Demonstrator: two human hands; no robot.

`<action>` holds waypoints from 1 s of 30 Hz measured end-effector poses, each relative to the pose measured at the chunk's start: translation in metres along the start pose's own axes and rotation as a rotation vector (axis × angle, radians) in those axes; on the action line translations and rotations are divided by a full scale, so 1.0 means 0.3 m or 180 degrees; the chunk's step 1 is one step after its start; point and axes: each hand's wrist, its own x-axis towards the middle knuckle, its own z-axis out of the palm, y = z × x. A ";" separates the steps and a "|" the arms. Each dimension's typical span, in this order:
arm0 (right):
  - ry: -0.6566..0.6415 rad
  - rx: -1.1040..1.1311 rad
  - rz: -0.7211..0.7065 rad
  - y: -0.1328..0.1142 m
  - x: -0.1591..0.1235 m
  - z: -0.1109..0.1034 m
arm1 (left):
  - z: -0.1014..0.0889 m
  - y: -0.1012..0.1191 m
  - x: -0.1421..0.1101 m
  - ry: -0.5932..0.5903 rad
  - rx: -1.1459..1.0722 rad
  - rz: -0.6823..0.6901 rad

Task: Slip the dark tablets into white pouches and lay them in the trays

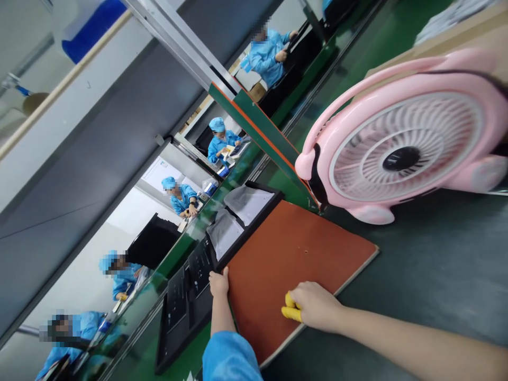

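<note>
My left hand (219,283) is closed on the near edge of a long black tray (254,233), its thumb pointing up. In the tray lie flat black panels with small white print (198,267) and grey-white pieces in clear bags (226,235). Over the reddish-brown board (273,264) is my right hand (313,306), its fingers curled in. Yellow finger covers (292,309) sit on the tips of its thumb and forefinger, and nothing shows between them. The board lies flat on the dark green tabletop, right beside the tray.
A pink fan (400,153) stands on the table at the right, by a cardboard box (444,42). A green post with an orange edge (265,143) rises behind the board. Beyond the green conveyor line (174,248), several people in blue caps and coats sit at work.
</note>
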 end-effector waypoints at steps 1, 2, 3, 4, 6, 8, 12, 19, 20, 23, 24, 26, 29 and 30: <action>0.0001 0.0041 -0.0024 0.003 0.000 -0.001 | -0.005 -0.015 0.003 -0.0187 0.0020 -0.0008; 0.0007 0.0087 -0.0042 0.007 0.000 -0.003 | -0.013 -0.027 0.005 -0.0347 0.0043 -0.0028; 0.0010 0.0133 -0.0051 0.010 0.000 -0.006 | -0.026 -0.040 0.004 -0.0470 0.0067 -0.0053; 0.0010 0.0172 -0.0053 0.012 0.000 -0.008 | -0.043 -0.055 -0.001 -0.0549 0.0091 -0.0072; 0.0003 0.0234 -0.0050 0.013 -0.001 -0.013 | -0.088 -0.097 -0.025 -0.0601 0.0129 -0.0078; 0.0012 0.0266 -0.0090 0.011 -0.002 -0.015 | -0.145 -0.158 -0.070 -0.0589 0.0163 -0.0053; -0.0001 0.0267 -0.0134 0.005 -0.003 -0.015 | -0.292 -0.302 -0.203 -0.0540 0.0207 0.0129; -0.0199 0.1206 -0.0091 0.021 0.005 -0.032 | -0.573 -0.409 -0.489 -0.0507 0.0043 0.0608; -0.0237 0.1322 -0.0100 0.005 -0.003 -0.025 | -0.599 -0.401 -0.539 -0.0508 0.0029 0.0670; -0.0436 0.1813 -0.0084 -0.107 -0.064 0.039 | -0.617 -0.345 -0.704 -0.0579 0.0002 0.0878; -0.0529 0.1983 -0.0088 -0.161 -0.097 0.072 | -0.601 -0.320 -0.758 -0.0644 -0.0017 0.0960; -0.0668 0.2274 -0.0094 -0.271 -0.168 0.143 | -0.544 -0.275 -0.850 -0.0770 -0.0072 0.1125; -0.0499 0.2535 0.0072 -0.377 -0.246 0.214 | -0.439 -0.267 -0.919 -0.0855 -0.0482 0.1364; -0.0408 0.2574 0.0138 -0.387 -0.257 0.221 | -0.408 -0.288 -0.922 -0.0691 -0.0708 0.1310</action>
